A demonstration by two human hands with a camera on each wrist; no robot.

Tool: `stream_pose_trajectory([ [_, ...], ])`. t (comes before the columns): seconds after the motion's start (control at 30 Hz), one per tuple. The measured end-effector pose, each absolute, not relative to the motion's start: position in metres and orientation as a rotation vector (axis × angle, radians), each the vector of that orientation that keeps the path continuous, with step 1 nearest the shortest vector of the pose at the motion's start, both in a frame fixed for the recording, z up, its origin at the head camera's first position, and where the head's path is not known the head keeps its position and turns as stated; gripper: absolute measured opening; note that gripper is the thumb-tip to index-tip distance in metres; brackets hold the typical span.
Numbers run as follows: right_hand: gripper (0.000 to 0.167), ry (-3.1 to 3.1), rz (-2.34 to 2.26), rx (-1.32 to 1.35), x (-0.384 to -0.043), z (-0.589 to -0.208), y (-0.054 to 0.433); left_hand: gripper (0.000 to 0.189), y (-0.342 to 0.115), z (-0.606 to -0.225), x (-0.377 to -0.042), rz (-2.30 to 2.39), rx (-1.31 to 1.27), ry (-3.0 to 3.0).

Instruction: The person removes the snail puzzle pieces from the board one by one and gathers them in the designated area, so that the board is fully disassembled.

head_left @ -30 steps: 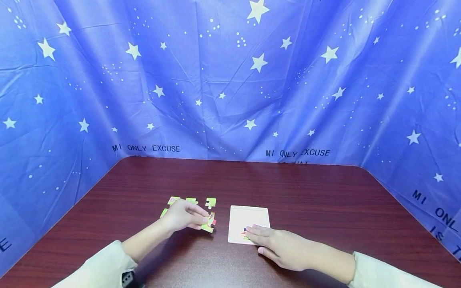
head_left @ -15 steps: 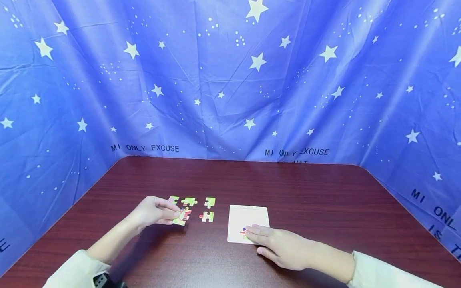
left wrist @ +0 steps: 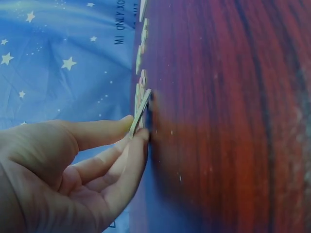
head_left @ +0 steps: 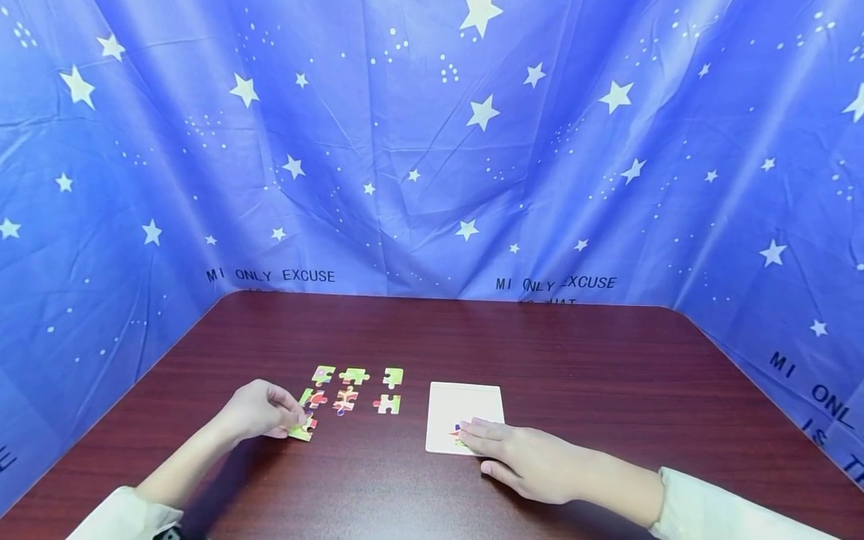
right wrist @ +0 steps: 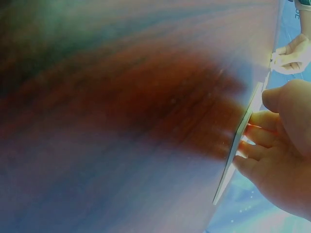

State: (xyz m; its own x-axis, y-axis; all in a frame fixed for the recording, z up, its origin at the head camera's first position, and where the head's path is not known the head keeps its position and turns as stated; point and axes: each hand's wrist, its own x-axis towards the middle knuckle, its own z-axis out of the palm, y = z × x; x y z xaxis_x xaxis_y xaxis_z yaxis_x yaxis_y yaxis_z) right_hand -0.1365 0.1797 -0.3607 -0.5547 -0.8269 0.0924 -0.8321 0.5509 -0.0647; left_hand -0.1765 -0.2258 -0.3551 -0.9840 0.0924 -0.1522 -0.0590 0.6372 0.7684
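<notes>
My left hand (head_left: 259,411) pinches a green-edged jigsaw piece (head_left: 304,429) between thumb and fingers at the near left of the loose pieces. In the left wrist view this piece (left wrist: 140,114) is tilted, its lower end close over the tabletop. Flat fingers of my right hand (head_left: 533,457) rest on the near right part of a white square puzzle tray (head_left: 466,405). A small coloured patch (head_left: 455,435) shows beside those fingertips, partly hidden by them. From the right wrist, the tray (right wrist: 226,179) appears edge-on under the fingers.
Several loose jigsaw pieces lie in two rows left of the tray, among them a green one (head_left: 354,376), a red one (head_left: 346,400) and a pink-and-green one (head_left: 388,405). Blue star-printed cloth (head_left: 432,150) hangs around the dark wood table (head_left: 540,345).
My left hand has carried its jigsaw piece leftward from beside the tray, past the middle pieces, to the near left corner of the group. The right hand stays on the tray.
</notes>
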Motion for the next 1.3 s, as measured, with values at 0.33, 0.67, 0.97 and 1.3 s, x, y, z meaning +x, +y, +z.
stream_pose_trajectory([
  [0.33,0.044,-2.742,0.172,1.451,-0.1364,-0.3589,0.1794,0.013,-0.2219,-0.3517,-0.1761,1.015,0.020,2.934],
  [0.67,0.044,-2.715,0.161,1.454,-0.1388,-0.3605,0.1801,0.015,-0.2202,-0.3501,-0.1742,0.898,0.038,3.022],
  [0.97,0.043,-2.713,0.175,1.451,-0.1385,-0.3609,0.1801,0.021,-0.2194,-0.3463,-0.1736,0.866,-0.026,3.001],
  [1.3,0.043,-2.711,0.190,1.457,-0.1375,-0.3612,0.1805,0.018,-0.2212,-0.3482,-0.1715,0.885,0.019,3.016],
])
